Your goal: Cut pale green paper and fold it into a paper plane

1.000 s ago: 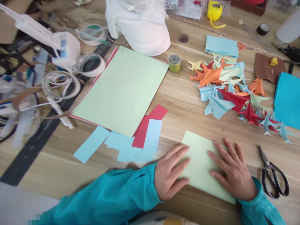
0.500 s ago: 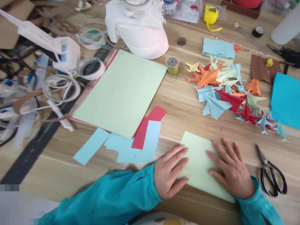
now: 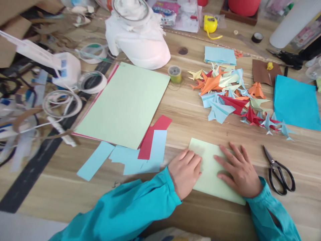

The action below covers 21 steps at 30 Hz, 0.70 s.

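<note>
A pale green sheet of paper (image 3: 208, 167), apparently folded, lies flat near the front edge of the table. My left hand (image 3: 186, 172) rests on its left edge, fingers curled in and knuckles up; the fingertips are mostly hidden. On the sheet's right half my right hand (image 3: 238, 170) lies flat with its fingers spread. Black-handled scissors (image 3: 279, 170) lie to the right of that hand. Left of my left hand are light blue paper offcuts (image 3: 95, 160) and a red offcut (image 3: 147, 144).
A stack of larger green sheets (image 3: 122, 103) lies left of centre. Folded paper cranes (image 3: 220, 110) are heaped at the back right, beside bright blue paper (image 3: 296, 103). A spool of thread (image 3: 175, 74), tape rolls (image 3: 91, 82) and a white cloth-wrapped container (image 3: 142, 47) stand farther back.
My left hand has curled its fingers, which lay stretched out on the sheet before. My right hand stays spread on the paper. The whole view has shifted slightly.
</note>
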Available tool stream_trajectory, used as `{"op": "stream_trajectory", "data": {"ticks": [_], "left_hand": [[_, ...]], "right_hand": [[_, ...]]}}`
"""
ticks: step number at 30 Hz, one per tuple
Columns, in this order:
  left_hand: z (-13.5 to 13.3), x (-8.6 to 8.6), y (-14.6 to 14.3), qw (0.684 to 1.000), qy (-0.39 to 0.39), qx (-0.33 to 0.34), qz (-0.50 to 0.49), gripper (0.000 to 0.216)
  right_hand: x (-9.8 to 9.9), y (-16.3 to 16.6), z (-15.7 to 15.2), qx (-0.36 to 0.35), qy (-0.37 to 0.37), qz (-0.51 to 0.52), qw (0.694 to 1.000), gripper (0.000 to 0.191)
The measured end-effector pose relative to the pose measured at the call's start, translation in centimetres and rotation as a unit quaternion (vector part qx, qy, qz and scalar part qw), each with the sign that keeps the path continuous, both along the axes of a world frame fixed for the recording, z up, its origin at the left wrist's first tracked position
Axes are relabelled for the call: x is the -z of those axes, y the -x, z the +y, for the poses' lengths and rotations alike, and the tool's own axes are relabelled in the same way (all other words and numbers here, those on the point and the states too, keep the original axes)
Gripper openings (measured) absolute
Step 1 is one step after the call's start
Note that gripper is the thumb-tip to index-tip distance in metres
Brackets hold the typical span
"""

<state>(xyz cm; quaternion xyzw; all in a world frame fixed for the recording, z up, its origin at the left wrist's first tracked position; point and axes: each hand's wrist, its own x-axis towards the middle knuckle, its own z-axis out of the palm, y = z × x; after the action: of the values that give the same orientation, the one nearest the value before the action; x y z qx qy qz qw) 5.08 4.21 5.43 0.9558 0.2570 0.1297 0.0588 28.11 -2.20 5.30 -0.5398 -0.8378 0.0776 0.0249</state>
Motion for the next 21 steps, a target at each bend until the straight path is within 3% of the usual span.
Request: {"op": "stream_trajectory", "data": {"ticks": [8,11,15,17,21], "left_hand": [[0.5,1.1,-0.6,0.999,-0.021,0.034,-0.011,0.025],[1.0,1.4,-0.5,0.999,-0.029,0.028,-0.029,0.035],[1.3,1.6,-0.4,0.998,-0.045,0.044,0.006,0.039],[1.4,1.7,-0.4,0.997,-0.058,0.049,0.001,0.038],[1.7,1.8,-0.2,0.995,-0.071,0.063,-0.012,0.037]], "right_hand": [[0.5,0.2,0.0,0.023,0.001,0.034,0.999,0.046],[0.7,0.4,0.1,0.026,0.003,0.047,0.999,0.048],[0.4,0.0,-0.1,0.032,-0.02,0.096,0.995,0.046],[-0.1,-0.8,-0.6,0.065,-0.056,0.144,0.986,0.044],[-0.5,-2.7,-2.6,0.218,-0.173,0.215,0.936,0.03]]}}
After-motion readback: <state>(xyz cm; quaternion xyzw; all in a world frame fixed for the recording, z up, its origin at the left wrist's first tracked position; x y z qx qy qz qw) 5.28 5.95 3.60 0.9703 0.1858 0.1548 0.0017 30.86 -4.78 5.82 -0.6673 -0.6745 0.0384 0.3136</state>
